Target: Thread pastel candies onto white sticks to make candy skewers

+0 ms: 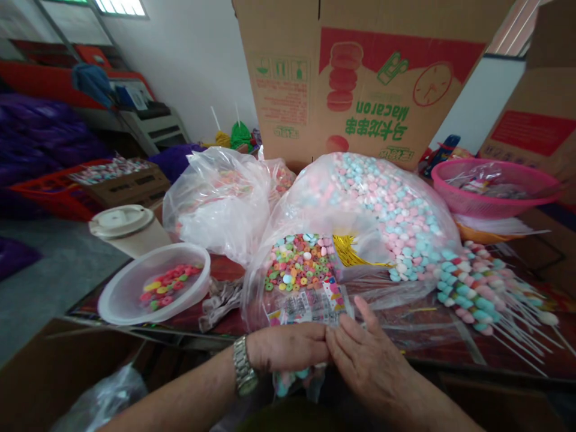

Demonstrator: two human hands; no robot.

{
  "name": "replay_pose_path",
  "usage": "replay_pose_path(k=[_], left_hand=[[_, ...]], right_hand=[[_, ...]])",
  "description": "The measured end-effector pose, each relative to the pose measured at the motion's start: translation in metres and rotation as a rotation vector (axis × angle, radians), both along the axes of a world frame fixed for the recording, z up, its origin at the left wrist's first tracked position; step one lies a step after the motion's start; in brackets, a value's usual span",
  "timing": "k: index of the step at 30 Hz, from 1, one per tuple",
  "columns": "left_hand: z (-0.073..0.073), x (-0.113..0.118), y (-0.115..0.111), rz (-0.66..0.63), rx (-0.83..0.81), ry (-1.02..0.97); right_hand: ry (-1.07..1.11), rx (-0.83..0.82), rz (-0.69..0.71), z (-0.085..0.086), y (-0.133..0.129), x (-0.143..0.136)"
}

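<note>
My left hand (290, 347), with a metal watch on its wrist, is closed low at the table's front edge. Beneath it shows part of a small clear bag of pastel marshmallows (297, 381); the left fingers seem closed on its upper part. My right hand (362, 357) meets the left fingertips, its index finger raised and the others bent together; what they pinch is hidden. Just beyond the hands lie printed clear packets (310, 306). Behind these are colourful ring-shaped sweets (297, 264) and gold twist ties (348, 251), on a large plastic bag of pink, blue and white marshmallows (405, 222).
To the left stand a plastic bowl (110, 294) with ring sweets and a lidded cup (139, 234). Marshmallow skewers (477, 294) lie at right, below a pink basket (495, 201). A tall cardboard box (288, 72) blocks the back. Another filled bag (220, 204) sits behind the bowl.
</note>
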State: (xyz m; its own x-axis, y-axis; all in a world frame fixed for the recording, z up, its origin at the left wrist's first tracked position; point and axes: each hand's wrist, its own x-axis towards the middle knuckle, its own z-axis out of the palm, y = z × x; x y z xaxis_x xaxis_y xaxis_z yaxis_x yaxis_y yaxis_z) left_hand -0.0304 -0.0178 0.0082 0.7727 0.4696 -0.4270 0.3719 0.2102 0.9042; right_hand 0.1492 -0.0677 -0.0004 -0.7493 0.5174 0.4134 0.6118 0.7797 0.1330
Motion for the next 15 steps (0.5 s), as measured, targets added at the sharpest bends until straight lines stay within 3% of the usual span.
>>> replay_pose_path(k=[3, 7, 9, 11, 15], left_hand=[[0.002, -0.003, 0.006, -0.136, -0.058, 0.001], [-0.003, -0.003, 0.012, -0.31, -0.141, 0.094], [-0.006, 0.0, 0.011, -0.351, -0.058, 0.167], [-0.004, 0.004, 0.007, -0.346, 0.273, 0.275], [0.008, 0.005, -0.002, -0.403, 1.214, 0.293]], right_hand=[[-0.1, -0.064, 0.018, -0.005, -0.004, 0.003], [-0.022, -0.033, 0.011, -0.014, -0.005, 0.005], [0.032, -0.221, -0.033, -0.025, -0.004, 0.003], [0.135, -0.597, -0.114, -0.037, -0.003, 0.0], [0.365, -1.192, -0.288, -0.048, -0.006, -0.004]])
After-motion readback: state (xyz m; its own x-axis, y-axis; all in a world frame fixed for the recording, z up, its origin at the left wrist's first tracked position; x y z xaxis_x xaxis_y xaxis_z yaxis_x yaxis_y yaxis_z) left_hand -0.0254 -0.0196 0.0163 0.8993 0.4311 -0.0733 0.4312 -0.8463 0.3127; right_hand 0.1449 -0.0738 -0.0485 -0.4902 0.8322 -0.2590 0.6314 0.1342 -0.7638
